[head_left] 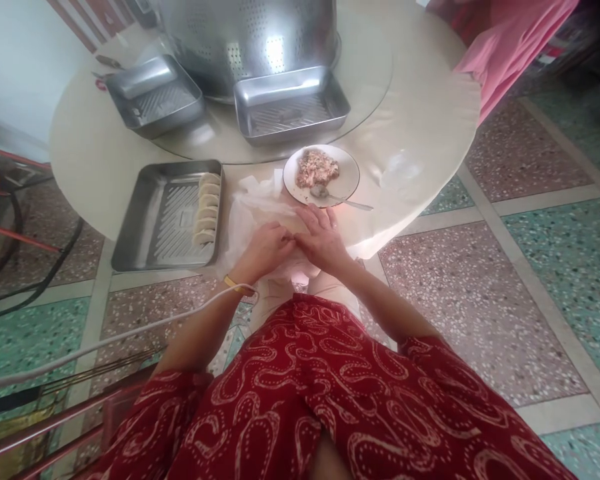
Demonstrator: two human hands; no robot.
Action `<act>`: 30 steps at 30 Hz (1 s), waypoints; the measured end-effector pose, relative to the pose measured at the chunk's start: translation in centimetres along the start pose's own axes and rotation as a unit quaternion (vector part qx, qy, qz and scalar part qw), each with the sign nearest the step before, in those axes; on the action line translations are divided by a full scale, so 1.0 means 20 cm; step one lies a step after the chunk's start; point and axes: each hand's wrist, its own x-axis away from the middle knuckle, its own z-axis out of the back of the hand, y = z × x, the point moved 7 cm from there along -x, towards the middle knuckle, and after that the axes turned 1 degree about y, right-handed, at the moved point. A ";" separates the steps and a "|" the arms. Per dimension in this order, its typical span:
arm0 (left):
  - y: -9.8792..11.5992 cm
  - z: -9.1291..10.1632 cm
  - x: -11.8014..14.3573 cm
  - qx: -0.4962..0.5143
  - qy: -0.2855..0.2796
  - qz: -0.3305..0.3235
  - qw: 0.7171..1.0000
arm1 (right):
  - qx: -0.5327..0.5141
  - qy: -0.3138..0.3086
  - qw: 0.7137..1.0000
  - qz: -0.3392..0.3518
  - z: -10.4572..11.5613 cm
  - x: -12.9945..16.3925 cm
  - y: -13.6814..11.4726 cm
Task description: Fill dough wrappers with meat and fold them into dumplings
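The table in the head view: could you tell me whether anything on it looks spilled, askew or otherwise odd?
Nothing looks spilled. The only oddity: the tray holding the row of dumplings juts past the table edge toward the person. Both hands rest on a white wrapper sheet.

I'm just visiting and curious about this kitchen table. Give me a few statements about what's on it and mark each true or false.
1. Folded dumplings lie in a row in the nearest metal tray. True.
2. The plate of filling is bare of any utensil. False: a spoon rests on it.
3. Both hands, left hand and right hand, are close together at the table's edge. True.
4. The two farther trays are full of dumplings. False: they hold none.
5. A large perforated metal pot stands behind the trays. True.
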 end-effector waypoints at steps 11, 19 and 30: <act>-0.09 0.05 0.35 0.490 0.112 0.162 0.849 | -0.088 -0.052 0.994 0.028 0.11 -0.43 0.01; -0.05 -0.10 0.21 0.727 0.077 0.218 0.646 | -0.247 -0.077 0.962 -0.087 0.15 -0.62 0.11; 0.17 0.17 0.02 0.799 0.053 0.071 0.595 | -0.489 -0.181 0.831 -0.192 0.63 -0.68 0.04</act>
